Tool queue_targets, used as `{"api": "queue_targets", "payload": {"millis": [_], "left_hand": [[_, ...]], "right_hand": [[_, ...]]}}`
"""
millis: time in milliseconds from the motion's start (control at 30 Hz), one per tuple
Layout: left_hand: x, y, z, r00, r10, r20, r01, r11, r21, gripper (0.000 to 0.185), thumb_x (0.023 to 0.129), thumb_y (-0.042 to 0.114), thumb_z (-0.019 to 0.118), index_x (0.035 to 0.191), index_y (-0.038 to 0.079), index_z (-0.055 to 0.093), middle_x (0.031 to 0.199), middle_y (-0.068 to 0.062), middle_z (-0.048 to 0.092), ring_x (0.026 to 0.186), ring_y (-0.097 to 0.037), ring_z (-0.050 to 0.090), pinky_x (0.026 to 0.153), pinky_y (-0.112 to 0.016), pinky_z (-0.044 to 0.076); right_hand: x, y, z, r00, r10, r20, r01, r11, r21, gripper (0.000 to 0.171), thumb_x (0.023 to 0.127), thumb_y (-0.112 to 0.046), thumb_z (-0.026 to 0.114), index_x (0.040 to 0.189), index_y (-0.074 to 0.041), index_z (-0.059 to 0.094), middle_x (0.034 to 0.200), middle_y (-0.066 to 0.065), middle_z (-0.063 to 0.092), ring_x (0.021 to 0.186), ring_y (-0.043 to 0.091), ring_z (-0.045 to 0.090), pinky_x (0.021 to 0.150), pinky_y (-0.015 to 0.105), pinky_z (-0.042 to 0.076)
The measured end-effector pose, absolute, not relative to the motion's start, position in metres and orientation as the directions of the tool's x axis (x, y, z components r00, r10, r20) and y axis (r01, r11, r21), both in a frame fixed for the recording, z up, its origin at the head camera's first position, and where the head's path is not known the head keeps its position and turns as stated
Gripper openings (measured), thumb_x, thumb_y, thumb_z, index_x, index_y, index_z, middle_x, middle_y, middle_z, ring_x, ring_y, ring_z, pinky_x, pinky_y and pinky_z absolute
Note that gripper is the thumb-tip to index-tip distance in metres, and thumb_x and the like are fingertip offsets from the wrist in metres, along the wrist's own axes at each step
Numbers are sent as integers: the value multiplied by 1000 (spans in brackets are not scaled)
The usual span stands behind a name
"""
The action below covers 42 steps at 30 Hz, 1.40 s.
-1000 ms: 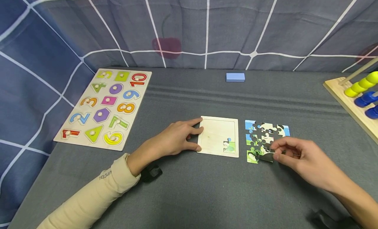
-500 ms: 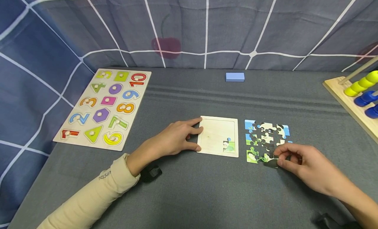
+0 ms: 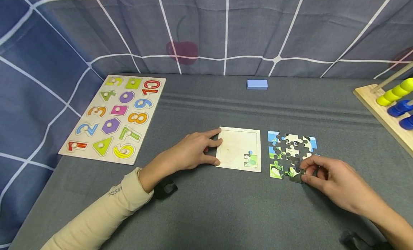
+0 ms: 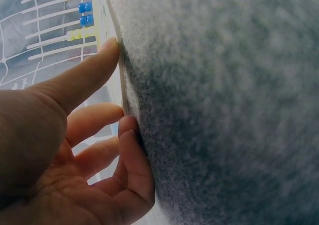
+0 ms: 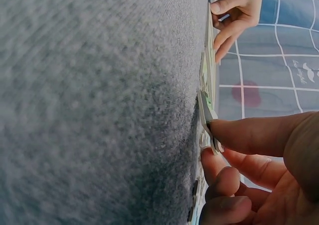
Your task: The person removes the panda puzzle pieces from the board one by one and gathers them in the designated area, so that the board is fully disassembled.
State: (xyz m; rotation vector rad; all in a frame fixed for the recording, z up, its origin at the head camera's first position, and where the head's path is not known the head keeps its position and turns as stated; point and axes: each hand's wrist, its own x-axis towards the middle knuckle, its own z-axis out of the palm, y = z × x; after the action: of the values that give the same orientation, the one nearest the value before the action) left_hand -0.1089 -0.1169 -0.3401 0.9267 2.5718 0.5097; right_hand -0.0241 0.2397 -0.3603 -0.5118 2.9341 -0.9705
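Near the front edge of the bench (image 3: pixel 226 214), the right hand (image 3: pixel 335 182) pinches a dark puzzle piece (image 3: pixel 296 177) between thumb and curled fingers. The piece sits at the near edge of the loose piece cluster (image 3: pixel 290 149), toward the right side of the bench; the right wrist view shows its edge raised slightly off the felt.

The left hand (image 3: pixel 190 153) holds the left edge of the tray (image 3: pixel 237 146), fingers lightly bent, thumb and index bracketing the rim; the left wrist view confirms contact. One piece (image 3: pixel 251 159) already sits in the tray's near right corner.

To do this step well, lift the pinched piece straight up so neighbouring pieces are not dragged. Keep the left hand pressing the tray flat so it does not slide. Match the knob orientation before lowering.

Toward the far edge lie a number board (image 3: pixel 116 117) at left, a blue block (image 3: pixel 257 84) at centre, and an abacus (image 3: pixel 392 106) at right.
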Motion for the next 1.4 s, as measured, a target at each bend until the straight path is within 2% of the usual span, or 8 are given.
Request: {"api": "queue_targets", "payload": {"millis": [200,500,767,1100,1267,1400], "left_hand": [[-109,-117,-340,-717,667,-201,539,714,447,59,84,34,79,136,11,62,153,-13,39,76,-10,54,82,-41,46],[-109,-117,-340,-717,667,-203,537,714,449,60,84,34,79,137,11,61,154,-13,39,77,-10,55,83,-42,46],[-109,-117,-340,-719,663,-208,533,718,448,61,85,34,78,138,10,60,154,-13,39,79,-12,55,84,-43,46],[-109,-116,-340,-719,663,-207,534,719,445,60,84,34,78,137,11,61,154,-13,39,77,-11,54,83,-43,46],[-109,-117,-340,-718,666,-205,536,716,448,60,84,34,79,137,10,61,154,-13,39,79,-12,55,83,-42,46],[-108,-117,-340,-719,665,-202,534,715,451,61,84,34,79,137,10,61,154,-14,39,80,-12,55,84,-42,46]], "right_hand": [[-24,239,-360,-948,-306,83,-295,758,-582,24,81,0,78,91,-19,66,69,-15,53,59,1,45,52,19,34],[-23,237,-361,-943,-299,149,-325,723,-610,32,74,4,82,94,-16,68,80,-12,60,61,3,46,53,19,34],[-24,233,-359,-934,-316,167,-348,702,-621,33,73,4,82,93,-18,67,76,-13,55,62,4,47,53,20,35],[-25,216,-355,-910,-378,170,-382,608,-696,35,77,4,80,96,-21,67,78,-12,55,65,5,48,54,21,37],[-29,202,-355,-900,-397,179,-397,579,-712,36,77,4,79,104,-17,68,84,-12,57,67,5,49,55,20,38],[-34,186,-352,-899,-422,119,-370,582,-724,31,82,-3,78,109,-13,69,87,-10,57,69,5,49,56,21,39]]}}
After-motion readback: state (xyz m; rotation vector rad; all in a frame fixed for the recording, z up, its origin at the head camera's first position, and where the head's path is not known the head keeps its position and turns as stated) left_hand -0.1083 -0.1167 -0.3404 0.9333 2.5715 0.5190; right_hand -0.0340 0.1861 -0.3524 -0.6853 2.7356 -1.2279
